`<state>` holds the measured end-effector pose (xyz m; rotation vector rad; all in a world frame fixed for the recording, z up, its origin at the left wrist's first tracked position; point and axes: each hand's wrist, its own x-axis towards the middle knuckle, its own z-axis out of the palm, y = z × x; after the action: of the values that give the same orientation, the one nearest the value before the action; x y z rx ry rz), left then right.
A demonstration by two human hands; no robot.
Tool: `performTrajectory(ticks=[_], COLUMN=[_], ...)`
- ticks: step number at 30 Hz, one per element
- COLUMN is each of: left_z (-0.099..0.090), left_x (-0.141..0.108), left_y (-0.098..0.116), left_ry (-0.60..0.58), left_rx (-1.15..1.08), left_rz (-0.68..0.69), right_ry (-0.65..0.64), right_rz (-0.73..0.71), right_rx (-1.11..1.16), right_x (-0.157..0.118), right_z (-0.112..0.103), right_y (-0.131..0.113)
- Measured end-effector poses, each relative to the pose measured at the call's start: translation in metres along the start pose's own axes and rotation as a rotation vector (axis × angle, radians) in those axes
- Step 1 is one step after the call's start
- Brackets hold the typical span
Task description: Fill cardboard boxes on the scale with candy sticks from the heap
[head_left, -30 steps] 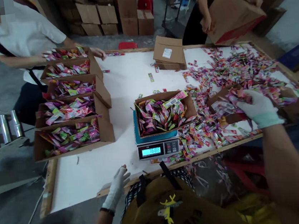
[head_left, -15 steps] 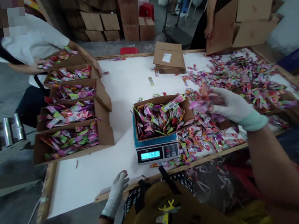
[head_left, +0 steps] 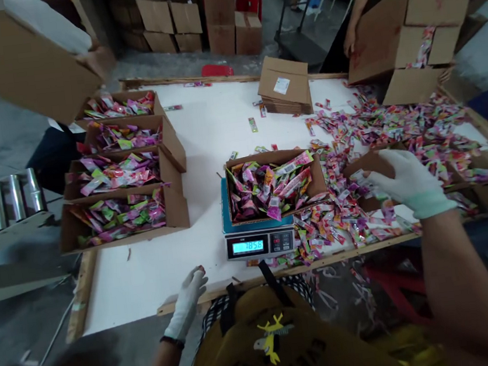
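A blue-topped digital scale point(head_left: 260, 244) stands at the table's near edge, its lit display reading about 785.8. On it sits a cardboard box point(head_left: 319, 181) filled with small, colourful wrapped packets point(head_left: 266, 186). To the right of the scale, my gloved right hand point(head_left: 406, 181) hovers by another cardboard box point(head_left: 369, 164), fingers curled, with what looks like one pale packet at the fingertips; blur hides the detail. My gloved left hand point(head_left: 189, 304) is at the table's front edge, left of the scale, its fingers loosely apart and holding nothing.
A row of filled cardboard boxes point(head_left: 176, 205) lines the left side. Loose packets point(head_left: 387, 125) cover the right side. Flat cardboard point(head_left: 284, 78) is stacked at the back. One co-worker tips a large carton point(head_left: 386, 37) at right; another holds cardboard point(head_left: 23, 61) at left.
My right hand has moved slightly right and no longer holds a bunch of packets. More packets lie in the scale's box, and its reading rose. The left co-worker lifted a box.
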<state>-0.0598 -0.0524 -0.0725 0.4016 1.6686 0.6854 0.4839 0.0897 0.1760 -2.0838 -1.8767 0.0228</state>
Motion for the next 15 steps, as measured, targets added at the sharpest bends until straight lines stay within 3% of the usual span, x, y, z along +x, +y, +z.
performTrajectory(ticks=[3,6,9,11,15], left_z=[0.002,0.007,0.016,0.022,0.027], left_x=[0.005,0.009,0.012,0.013,0.014], left_y=[0.014,0.029,0.040,0.042,0.035], left_ry=[0.012,0.013,0.003,-0.004,0.016], left_rx=[-0.002,-0.012,-0.028,-0.044,-0.070], left_rz=[0.030,0.075,0.088,0.088,0.047], right_ry=[0.020,-0.049,-0.239,-0.390,-0.480], right_rz=[-0.099,-0.244,-0.409,-0.393,-0.338], right_rx=[0.151,0.259,0.063,-0.151,-0.293], right_x=[-0.002,0.003,0.013,0.020,0.029], right_z=[0.003,0.013,0.032,0.046,0.057], right_y=[-0.022,-0.071,-0.122,-0.148,-0.167])
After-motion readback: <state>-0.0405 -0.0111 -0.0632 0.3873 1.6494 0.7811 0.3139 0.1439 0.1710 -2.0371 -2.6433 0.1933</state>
